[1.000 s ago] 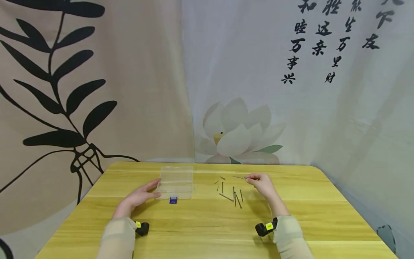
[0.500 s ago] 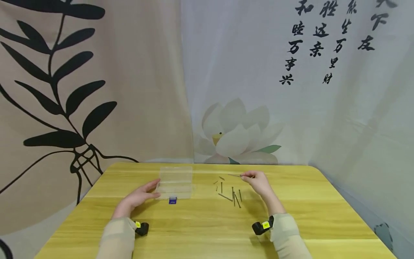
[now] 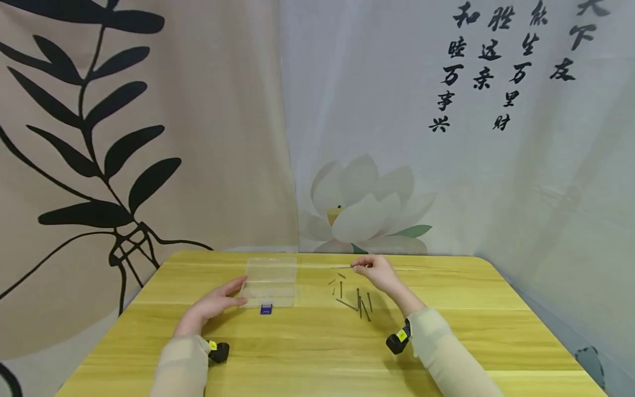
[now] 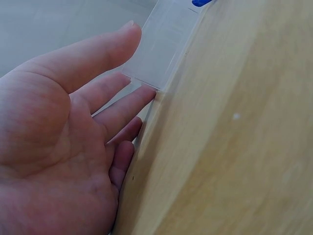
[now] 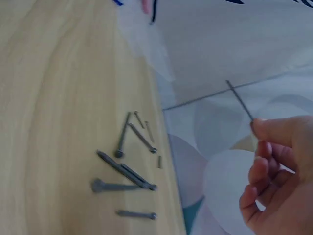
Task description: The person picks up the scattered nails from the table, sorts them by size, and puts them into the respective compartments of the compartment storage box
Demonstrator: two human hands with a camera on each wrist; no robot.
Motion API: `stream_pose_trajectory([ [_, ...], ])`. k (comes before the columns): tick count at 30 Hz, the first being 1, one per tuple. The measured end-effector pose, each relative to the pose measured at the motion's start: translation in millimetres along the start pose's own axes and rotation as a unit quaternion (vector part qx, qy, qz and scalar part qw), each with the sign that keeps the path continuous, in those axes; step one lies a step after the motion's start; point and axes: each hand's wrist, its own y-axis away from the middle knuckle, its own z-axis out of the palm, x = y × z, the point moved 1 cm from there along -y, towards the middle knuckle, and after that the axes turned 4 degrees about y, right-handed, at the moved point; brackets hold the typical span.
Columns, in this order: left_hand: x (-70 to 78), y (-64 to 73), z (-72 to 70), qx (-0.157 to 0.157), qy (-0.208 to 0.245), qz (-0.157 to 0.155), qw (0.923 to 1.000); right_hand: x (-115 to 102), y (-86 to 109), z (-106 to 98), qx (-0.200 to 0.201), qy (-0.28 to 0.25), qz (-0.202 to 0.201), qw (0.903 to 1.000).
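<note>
On the left of the table stands a clear plastic box [image 3: 270, 271] with its lid raised and a blue latch [image 3: 266, 310] at the front. My left hand [image 3: 213, 306] rests at the box's left side, thumb and fingers extended, the fingertips right at its edge in the left wrist view. My right hand [image 3: 381, 275] pinches a thin nail [image 5: 239, 100] between thumb and fingertips; the nail points left toward the box. Below it on the wood lie several loose nails [image 5: 122, 169] of different lengths, some crossing each other.
The wooden table [image 3: 307, 353] has rounded back corners. Behind it hangs a printed cloth [image 3: 238, 138] with a dark plant, a pale lotus and black characters. A black wrist camera [image 3: 218, 353] sits by each sleeve.
My right hand has moved left with the nail, from right of the loose nails to above them. My left hand and the box have stayed in place.
</note>
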Motion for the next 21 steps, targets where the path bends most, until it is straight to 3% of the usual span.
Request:
stream_pose_trajectory([
  [9,0.4,-1.0,-0.2,0.004,-0.003,-0.001,1.0,-5,-13.3,37,-0.027,-0.024,-0.051,0.9981],
  [21,1.6,2.4,0.2,0.008,-0.006,-0.01,0.9999,-18,-26.5,63,-0.022,-0.028,-0.06,0.9976],
])
